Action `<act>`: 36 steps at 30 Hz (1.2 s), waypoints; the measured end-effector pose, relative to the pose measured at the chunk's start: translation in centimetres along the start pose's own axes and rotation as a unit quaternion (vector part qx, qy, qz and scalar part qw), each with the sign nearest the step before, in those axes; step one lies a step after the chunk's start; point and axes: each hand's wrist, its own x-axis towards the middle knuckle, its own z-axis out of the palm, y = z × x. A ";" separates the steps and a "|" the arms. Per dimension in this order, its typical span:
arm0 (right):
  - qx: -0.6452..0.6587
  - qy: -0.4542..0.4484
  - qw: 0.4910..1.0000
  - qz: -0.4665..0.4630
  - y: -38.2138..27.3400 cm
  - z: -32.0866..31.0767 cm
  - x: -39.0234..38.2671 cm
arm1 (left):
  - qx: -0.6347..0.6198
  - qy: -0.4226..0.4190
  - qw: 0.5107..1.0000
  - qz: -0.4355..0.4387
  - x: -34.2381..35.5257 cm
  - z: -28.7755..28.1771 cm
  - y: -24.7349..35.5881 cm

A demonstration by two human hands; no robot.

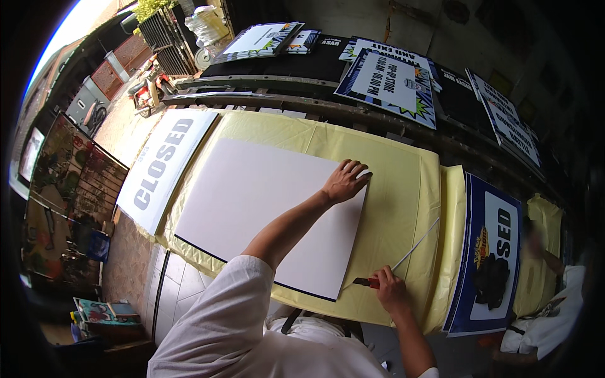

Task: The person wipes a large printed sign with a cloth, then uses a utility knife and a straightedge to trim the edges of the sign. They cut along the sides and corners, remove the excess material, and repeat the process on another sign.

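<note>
A large blank white board [277,201] with a dark lower edge lies on the yellow-covered table before me. My left hand [346,181] rests on its far right corner, palm down, with slightly bent fingers reaching over the right edge. My right hand [390,291] is closed around a red and black utility knife [364,281]. The knife points left, toward the board's near right corner; whether its blade touches the board is too small to tell. Just beyond the right hand, a thin white strip [416,243] lies slanted across the yellow covering [403,183].
A printed white sign [165,165] lies at the table's left end. At right is a blue-bordered sign [488,246] with a dark bundle [491,277] on it. Another person [554,302] is at the far right. Across a dark rail lie more printed boards [391,85].
</note>
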 end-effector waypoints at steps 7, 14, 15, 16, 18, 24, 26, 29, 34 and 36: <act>0.256 0.129 0.932 0.221 -7.0 -4.4 -0.9 | -0.474 -0.051 0.837 -0.267 -2.4 -11.4 9.9; 0.438 0.163 0.836 0.289 -18.4 -6.8 1.1 | -0.647 -0.204 0.668 -0.305 -11.5 -23.7 15.9; 0.409 0.174 0.857 0.262 -19.9 -6.5 1.5 | -0.658 -0.189 0.653 -0.324 -12.3 -25.1 16.0; 0.410 0.182 0.860 0.244 -21.3 -6.1 1.8 | -0.668 -0.171 0.637 -0.344 -12.9 -26.3 16.0; 0.411 0.180 0.865 0.225 -23.3 -5.4 2.1 | -0.650 -0.148 0.632 -0.395 -14.1 -28.1 15.9; 0.421 0.125 0.870 0.225 -28.2 -2.5 1.5 | -0.648 -0.085 0.603 -0.458 -19.8 -32.3 15.7; 0.424 0.111 0.866 0.242 -29.2 -1.9 1.0 | -0.611 -0.131 0.587 -0.515 -19.1 -35.7 15.8; 0.466 0.107 0.851 0.216 -30.6 -0.9 -0.1 | -0.613 -0.084 0.580 -0.531 -21.5 -36.1 16.4; 0.565 0.014 0.803 0.188 -32.0 -1.5 -2.3 | -0.657 0.078 0.544 -0.515 -25.0 -36.7 18.1; 0.576 -0.017 0.797 0.182 -32.1 -1.2 -3.8 | -0.645 0.102 0.553 -0.518 -26.1 -37.8 17.9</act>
